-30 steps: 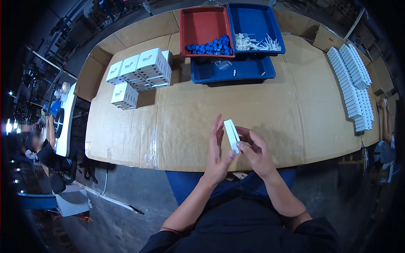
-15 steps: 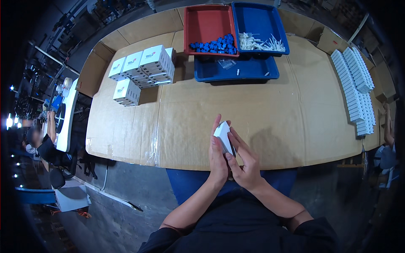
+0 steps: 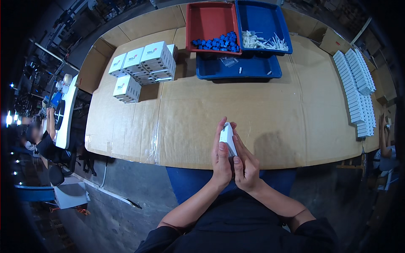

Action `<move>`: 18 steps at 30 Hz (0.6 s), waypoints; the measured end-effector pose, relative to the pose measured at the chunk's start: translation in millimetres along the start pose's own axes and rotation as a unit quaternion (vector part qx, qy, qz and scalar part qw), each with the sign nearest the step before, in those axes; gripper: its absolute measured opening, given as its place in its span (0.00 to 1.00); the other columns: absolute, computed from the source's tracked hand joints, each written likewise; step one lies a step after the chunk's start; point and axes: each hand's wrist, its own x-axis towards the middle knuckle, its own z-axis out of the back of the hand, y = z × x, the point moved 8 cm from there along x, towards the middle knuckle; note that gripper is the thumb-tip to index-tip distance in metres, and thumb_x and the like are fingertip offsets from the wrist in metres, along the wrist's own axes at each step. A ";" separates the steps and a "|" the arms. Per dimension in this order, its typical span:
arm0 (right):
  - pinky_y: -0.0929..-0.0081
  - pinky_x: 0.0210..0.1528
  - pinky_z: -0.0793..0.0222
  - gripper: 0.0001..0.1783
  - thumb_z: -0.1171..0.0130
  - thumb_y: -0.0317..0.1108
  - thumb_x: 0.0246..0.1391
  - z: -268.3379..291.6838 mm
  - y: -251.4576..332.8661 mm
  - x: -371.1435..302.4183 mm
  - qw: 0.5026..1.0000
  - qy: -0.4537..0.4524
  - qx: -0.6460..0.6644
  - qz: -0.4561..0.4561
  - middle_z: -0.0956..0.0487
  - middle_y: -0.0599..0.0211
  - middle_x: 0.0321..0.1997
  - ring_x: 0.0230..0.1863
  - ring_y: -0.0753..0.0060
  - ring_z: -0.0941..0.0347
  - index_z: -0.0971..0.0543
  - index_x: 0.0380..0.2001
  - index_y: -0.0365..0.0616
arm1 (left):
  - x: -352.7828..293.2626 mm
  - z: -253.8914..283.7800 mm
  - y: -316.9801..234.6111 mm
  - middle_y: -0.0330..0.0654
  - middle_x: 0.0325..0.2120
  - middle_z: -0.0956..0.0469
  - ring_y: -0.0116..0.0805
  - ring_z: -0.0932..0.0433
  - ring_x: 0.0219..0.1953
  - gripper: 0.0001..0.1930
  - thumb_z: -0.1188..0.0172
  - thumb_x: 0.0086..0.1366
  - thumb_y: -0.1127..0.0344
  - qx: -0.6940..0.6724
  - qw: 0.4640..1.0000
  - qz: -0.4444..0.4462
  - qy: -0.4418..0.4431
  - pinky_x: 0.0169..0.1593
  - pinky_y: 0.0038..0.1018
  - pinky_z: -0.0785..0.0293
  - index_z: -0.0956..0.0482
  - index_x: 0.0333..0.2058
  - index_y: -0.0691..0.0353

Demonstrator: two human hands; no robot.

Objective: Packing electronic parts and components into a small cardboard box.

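A small flat white box (image 3: 228, 138) is pressed between my two palms, just above the near edge of the table. My left hand (image 3: 221, 160) lies along its left side, with the thumb on the near part and the fingers reaching past its far end. Against its right side rests my right hand (image 3: 247, 166), fingers held together and thumb pointing forward. The hands cover most of the box, and only its upper face shows.
Stacked white boxes (image 3: 154, 57) stand at the far left, more white pieces (image 3: 354, 92) in rows at the right. A red tray (image 3: 211, 17) holds blue parts, a blue tray (image 3: 263, 21) white ones. A lower blue tray (image 3: 211, 72) sits before them. A person (image 3: 46, 143) works at left.
Both hands keep the white box gripped and have shifted slightly right. The box has turned a little, and my right fingers now lie flatter along its side.
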 end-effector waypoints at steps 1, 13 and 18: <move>0.58 0.60 0.23 0.27 0.52 0.37 0.74 -0.3 0.1 0.3 1.000 0.001 0.000 0.001 0.31 0.32 0.70 0.64 0.36 0.25 0.31 0.67 0.26 | 0.3 0.1 -0.7 0.55 0.64 0.31 0.43 0.36 0.70 0.48 0.63 0.74 0.27 0.000 1.000 -0.001 -0.001 0.74 0.38 0.46 0.48 0.75 0.64; 0.67 0.66 0.31 0.31 0.54 0.42 0.75 -0.1 -13.3 -3.6 0.979 -0.004 0.178 -0.100 0.29 0.41 0.70 0.68 0.57 0.27 0.33 0.67 0.24 | -5.3 10.0 13.3 0.49 0.65 0.32 0.39 0.31 0.66 0.51 0.62 0.71 0.23 -0.081 0.996 0.020 -0.036 0.68 0.35 0.34 0.50 0.76 0.59; 0.64 0.70 0.34 0.28 0.51 0.29 0.70 9.7 -19.5 10.5 0.971 0.055 0.210 -0.105 0.30 0.39 0.70 0.72 0.53 0.32 0.35 0.68 0.25 | 4.0 14.9 17.0 0.49 0.66 0.33 0.39 0.29 0.64 0.48 0.62 0.72 0.24 -0.110 0.993 0.045 -0.023 0.66 0.36 0.31 0.48 0.75 0.59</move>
